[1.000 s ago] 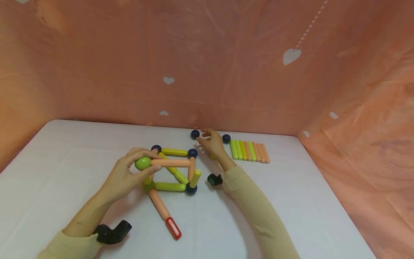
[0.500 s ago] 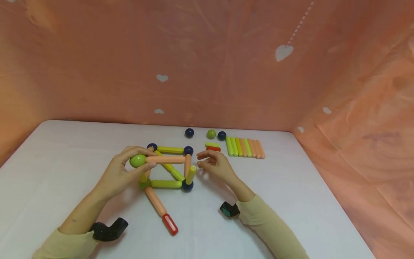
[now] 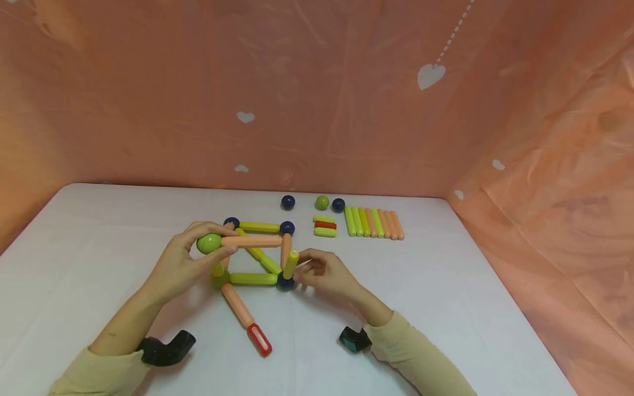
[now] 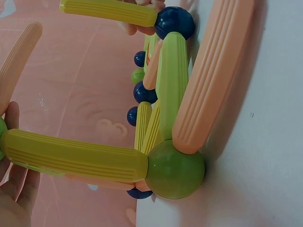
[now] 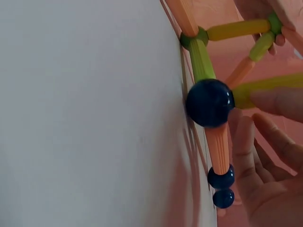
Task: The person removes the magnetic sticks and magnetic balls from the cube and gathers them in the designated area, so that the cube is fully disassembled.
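In the head view my left hand (image 3: 180, 264) pinches the upper green ball (image 3: 209, 243), from which an orange rod (image 3: 252, 241) points right. Below it stands a frame of rods and balls, with a lower green ball (image 3: 219, 279) joined by a green rod (image 3: 253, 279) to a dark blue ball (image 3: 285, 281). My right hand (image 3: 331, 276) is at that corner; in the right wrist view its thumb and fingers touch the upright yellow rod (image 5: 244, 94) beside the blue ball (image 5: 210, 103). An orange rod with a red end (image 3: 259, 339) slants toward the front.
Behind the frame lie a blue ball (image 3: 288, 202), a green ball (image 3: 322, 202) and another blue ball (image 3: 338, 205). Short green and red pieces (image 3: 325, 225) lie before them, beside a row of several rods (image 3: 373, 222). An orange curtain (image 3: 317, 99) hangs behind the table.
My right hand has come back from among the loose balls, toward the front, to the near right blue corner of the frame. My left hand keeps its hold on the green ball.
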`<state>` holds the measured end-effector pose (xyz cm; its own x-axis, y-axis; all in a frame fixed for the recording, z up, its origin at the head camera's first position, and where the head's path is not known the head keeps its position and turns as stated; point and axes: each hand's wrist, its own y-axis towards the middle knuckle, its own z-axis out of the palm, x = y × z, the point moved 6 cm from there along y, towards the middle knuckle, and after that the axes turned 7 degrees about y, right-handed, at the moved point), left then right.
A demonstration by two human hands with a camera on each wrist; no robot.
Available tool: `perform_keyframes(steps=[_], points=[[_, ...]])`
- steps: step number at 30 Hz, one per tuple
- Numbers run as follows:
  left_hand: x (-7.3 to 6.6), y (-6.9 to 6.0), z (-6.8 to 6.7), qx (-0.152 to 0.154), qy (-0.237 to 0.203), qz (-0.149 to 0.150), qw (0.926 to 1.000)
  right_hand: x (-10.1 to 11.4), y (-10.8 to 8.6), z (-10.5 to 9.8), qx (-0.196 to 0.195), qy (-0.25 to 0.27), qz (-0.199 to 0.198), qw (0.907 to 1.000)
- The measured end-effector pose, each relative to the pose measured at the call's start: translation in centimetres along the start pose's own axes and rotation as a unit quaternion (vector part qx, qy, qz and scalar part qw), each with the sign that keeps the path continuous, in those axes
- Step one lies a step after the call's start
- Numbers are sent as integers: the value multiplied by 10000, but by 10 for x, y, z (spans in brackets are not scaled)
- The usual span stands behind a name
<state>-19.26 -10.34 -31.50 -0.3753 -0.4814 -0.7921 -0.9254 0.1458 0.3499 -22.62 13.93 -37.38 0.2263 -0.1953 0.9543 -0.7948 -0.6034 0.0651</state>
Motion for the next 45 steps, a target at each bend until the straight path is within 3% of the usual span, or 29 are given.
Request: perform_keyframes(steps=[7,14,18,23,29,38,45], points=[[-1,0,-1,-11,-34,61,10000,2,0,12,48,-150,31,9999],[-2,0,-1,0,-79,93,9999,10,2,15,-221,-1128,-359,9927],[0,0,-2,6,-47,46,10000,12,2,15,-268,-1439,-508,9879],[0,0,-2,-11,-19,36,10000,11,2,12,-411,-1483,-199,9879],[-1,1,-1,-3,13,3,10000,6,-4,-7,-809,-1259,334,9882],[1,-1,-3,0,130,-83,9999,-3,-19,-50,-1878,-1110,568,9743],[0,-1,-5,-30,103,-3,9999,-11,-31,-75,-2231,-857,618,9691]])
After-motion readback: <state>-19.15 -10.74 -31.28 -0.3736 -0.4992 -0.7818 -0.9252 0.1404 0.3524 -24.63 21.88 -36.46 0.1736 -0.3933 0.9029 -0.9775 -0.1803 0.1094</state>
